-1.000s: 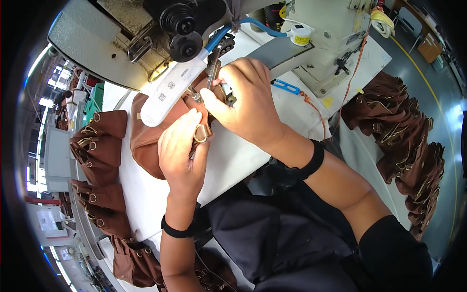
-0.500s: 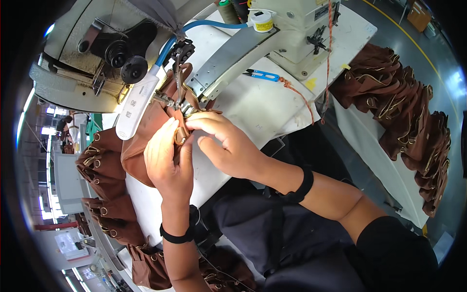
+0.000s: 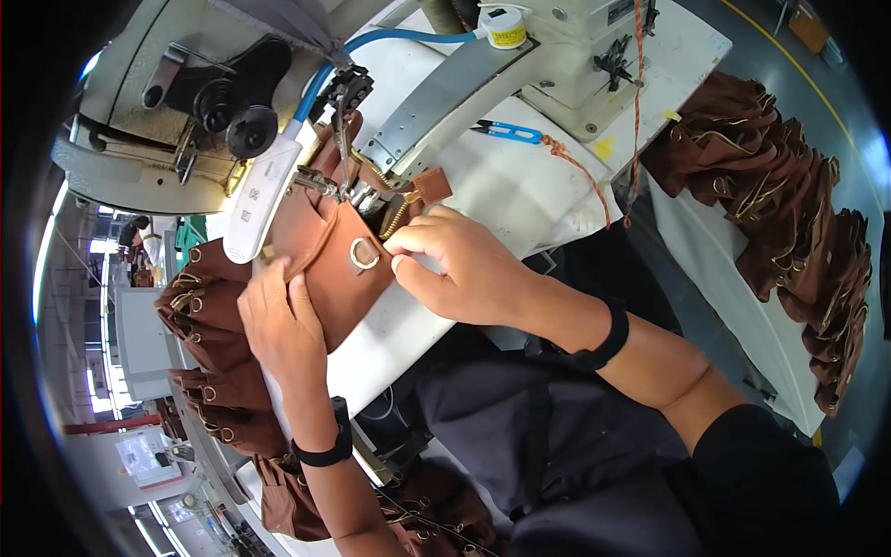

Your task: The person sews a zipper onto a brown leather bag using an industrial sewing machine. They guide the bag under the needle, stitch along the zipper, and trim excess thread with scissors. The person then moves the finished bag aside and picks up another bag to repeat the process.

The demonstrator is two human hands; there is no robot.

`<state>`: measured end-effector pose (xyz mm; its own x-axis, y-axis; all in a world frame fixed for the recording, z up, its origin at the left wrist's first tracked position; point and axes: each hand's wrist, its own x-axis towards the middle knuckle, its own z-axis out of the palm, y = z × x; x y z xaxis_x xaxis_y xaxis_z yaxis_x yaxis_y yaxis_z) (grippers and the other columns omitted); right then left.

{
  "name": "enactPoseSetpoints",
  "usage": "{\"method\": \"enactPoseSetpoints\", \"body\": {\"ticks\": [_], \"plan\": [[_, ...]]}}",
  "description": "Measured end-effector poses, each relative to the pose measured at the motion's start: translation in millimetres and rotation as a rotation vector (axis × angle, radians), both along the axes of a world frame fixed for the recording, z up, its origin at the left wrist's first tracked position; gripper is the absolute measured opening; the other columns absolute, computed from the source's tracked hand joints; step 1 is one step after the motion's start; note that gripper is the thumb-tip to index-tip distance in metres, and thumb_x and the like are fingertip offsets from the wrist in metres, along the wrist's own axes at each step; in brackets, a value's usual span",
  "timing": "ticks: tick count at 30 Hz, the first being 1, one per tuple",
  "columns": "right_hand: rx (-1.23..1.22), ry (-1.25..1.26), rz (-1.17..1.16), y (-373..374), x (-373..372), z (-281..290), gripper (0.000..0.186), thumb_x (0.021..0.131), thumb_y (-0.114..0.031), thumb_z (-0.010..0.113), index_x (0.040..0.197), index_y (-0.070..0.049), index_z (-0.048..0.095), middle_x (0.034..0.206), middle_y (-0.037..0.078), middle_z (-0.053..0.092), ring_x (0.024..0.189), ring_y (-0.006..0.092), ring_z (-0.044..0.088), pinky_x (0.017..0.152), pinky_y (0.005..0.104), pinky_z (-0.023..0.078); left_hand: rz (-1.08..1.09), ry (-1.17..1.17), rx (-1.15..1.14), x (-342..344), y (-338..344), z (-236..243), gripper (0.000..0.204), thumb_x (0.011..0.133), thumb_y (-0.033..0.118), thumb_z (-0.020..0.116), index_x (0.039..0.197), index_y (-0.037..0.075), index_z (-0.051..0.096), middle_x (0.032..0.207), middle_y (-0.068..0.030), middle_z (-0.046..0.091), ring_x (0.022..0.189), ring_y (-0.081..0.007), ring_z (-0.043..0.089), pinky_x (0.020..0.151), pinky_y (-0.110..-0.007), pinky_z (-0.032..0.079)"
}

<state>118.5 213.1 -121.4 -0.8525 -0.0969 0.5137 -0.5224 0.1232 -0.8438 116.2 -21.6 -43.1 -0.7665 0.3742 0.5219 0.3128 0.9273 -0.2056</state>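
A brown leather bag (image 3: 348,302) lies under the needle area of a sewing machine (image 3: 139,158), its flat panel facing up. On that panel, near the edge, a small leather tab holds a metal D-ring (image 3: 364,252). My left hand (image 3: 283,320) grips the bag's left side beside a fold, fingers bent over the leather. At the opposite edge, my right hand (image 3: 459,269) pinches the leather between thumb and forefinger, close to a brass-toothed zipper (image 3: 399,215). A short brown leather tab (image 3: 432,186) sticks up past the zipper's end. Part of the bag is hidden behind the machine's foot.
Blue-handled thread snips (image 3: 510,133) lie on the white table (image 3: 501,209), tied to an orange cord. A white lamp (image 3: 264,200) hangs over the work. Brown bags are piled at the left (image 3: 218,390) and in a heap at the right (image 3: 742,176).
My hands have moved apart, the left down and leftward, the right slightly right. The bag's panel now lies spread out, with its D-ring and the zipper end exposed.
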Motion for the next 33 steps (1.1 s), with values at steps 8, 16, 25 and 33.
{"method": "enactPoseSetpoints", "body": {"ticks": [8,16,25,33], "plan": [[0.050,0.186,-0.231,5.3,8.5,17.4,0.012,0.092,-0.011,0.064,0.100,-0.003,0.067,0.086,0.013,0.059,0.080,0.0312,0.058,0.076,0.0394,0.049,-0.003,-0.004,0.341,10.2,6.2,17.5,0.015,0.101,0.013,0.063,0.098,0.000,0.067,0.087,-0.0112,0.065,0.082,-0.0271,0.061,0.077,-0.038,0.048],[-0.752,-0.595,0.182,-1.5,-6.7,-34.0,0.029,0.090,-0.006,0.058,0.119,-0.002,0.060,0.121,0.009,0.062,0.079,0.0099,0.058,0.074,0.0265,0.050,-0.018,-0.065,0.344,4.3,-0.4,25.3,0.016,0.103,0.012,0.061,0.102,-0.002,0.068,0.091,-0.0120,0.066,0.085,-0.0268,0.062,0.082,-0.037,0.050],[-0.203,0.073,-0.026,-3.9,-18.5,-28.6,0.031,0.083,-0.004,0.061,0.111,-0.009,0.071,0.108,0.008,0.062,0.102,0.0242,0.057,0.092,0.0361,0.046,-0.031,-0.065,0.297,0.6,1.8,29.7,0.015,0.103,0.012,0.061,0.101,-0.002,0.067,0.090,-0.0119,0.065,0.084,-0.0262,0.061,0.081,-0.037,0.049],[-0.084,0.030,0.205,30.4,-13.1,-49.0,0.014,0.087,-0.019,0.072,0.096,-0.008,0.068,0.107,0.009,0.068,0.118,0.0285,0.058,0.114,0.0493,0.034,0.060,-0.154,0.470,14.6,0.7,8.5,0.026,0.107,0.018,0.057,0.106,-0.005,0.067,0.096,-0.0107,0.069,0.090,-0.0177,0.062,0.086,-0.031,0.050]]}}
